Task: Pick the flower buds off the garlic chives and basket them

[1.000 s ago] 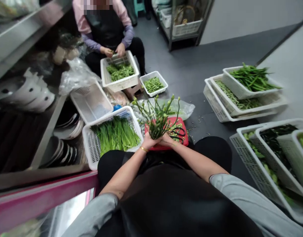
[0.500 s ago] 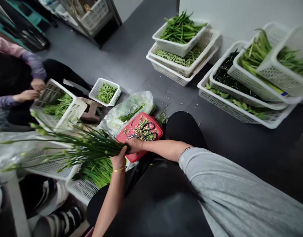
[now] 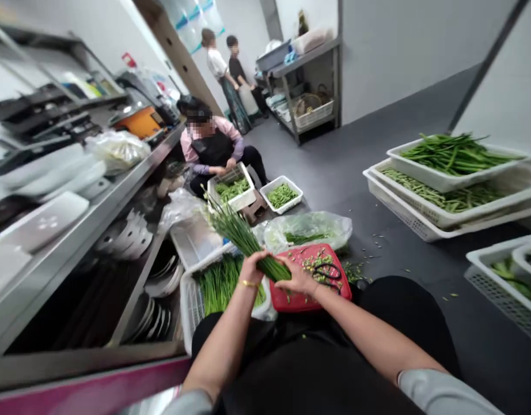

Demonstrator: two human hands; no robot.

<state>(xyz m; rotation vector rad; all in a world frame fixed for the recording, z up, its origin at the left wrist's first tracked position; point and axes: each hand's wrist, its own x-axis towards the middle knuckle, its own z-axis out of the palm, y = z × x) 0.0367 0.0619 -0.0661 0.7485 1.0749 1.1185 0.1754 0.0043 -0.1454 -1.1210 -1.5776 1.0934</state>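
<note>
Your left hand (image 3: 252, 268) is closed round the bunch of green stalks (image 3: 239, 231) at the centre of the frame; your right hand (image 3: 300, 279) has thumb and fingers about its lower end — how firmly, I cannot tell. The bunch slants from your right palm towards upper left, tips pointing away from you. Your right hand is nearer the black-handled scissors (image 3: 334, 271) on the red tray (image 3: 287, 302). Both forearms angle inward from the bottom corners — elbows apart, wrists close.
</note>
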